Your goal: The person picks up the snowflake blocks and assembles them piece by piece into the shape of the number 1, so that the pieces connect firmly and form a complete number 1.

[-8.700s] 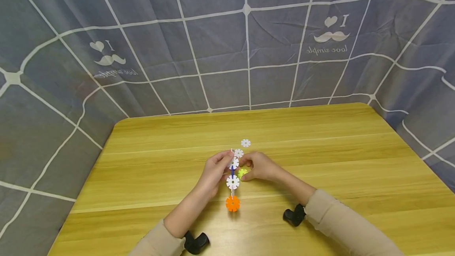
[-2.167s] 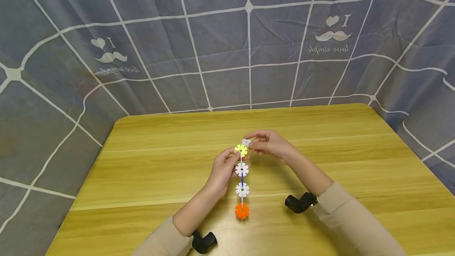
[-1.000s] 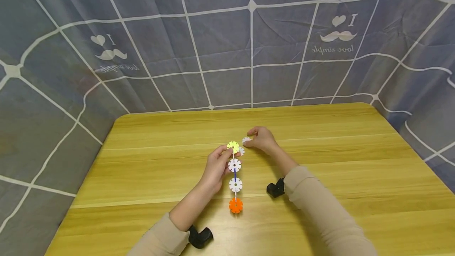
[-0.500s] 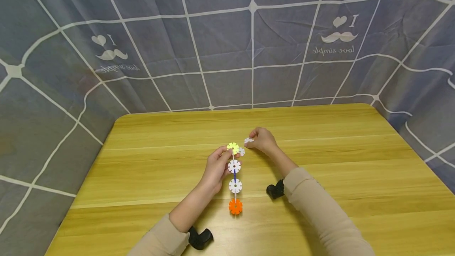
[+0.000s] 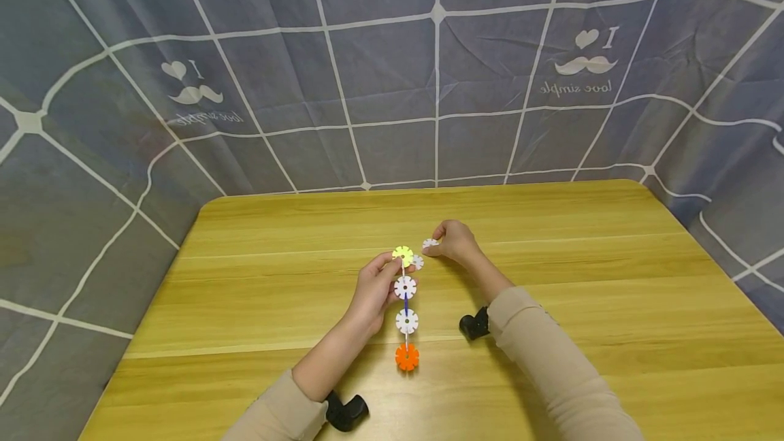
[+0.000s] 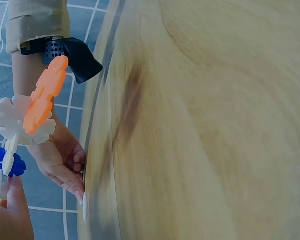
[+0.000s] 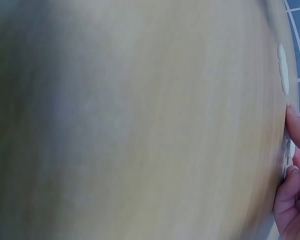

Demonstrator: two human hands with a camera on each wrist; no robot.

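My left hand pinches the far part of a chain of slotted snowflake discs, thumb just below the yellow disc. Toward me the chain runs through a white disc, a blue disc seen edge-on and another white disc to the orange disc. In the left wrist view the orange disc hangs above the table. My right hand pinches a separate white disc at the tabletop, its thumb and fingertips on the edges. Right of the yellow disc lies a loose white disc, partly covered.
A wood-grain table spreads under both hands. Grey curtain with white lines hangs behind and at the sides. Black wrist mounts stick out below each sleeve, close over the table.
The yellow disc has gone from the table onto the chain's far end. My right hand has moved from beside the chain to the far white disc, which has shifted slightly right.
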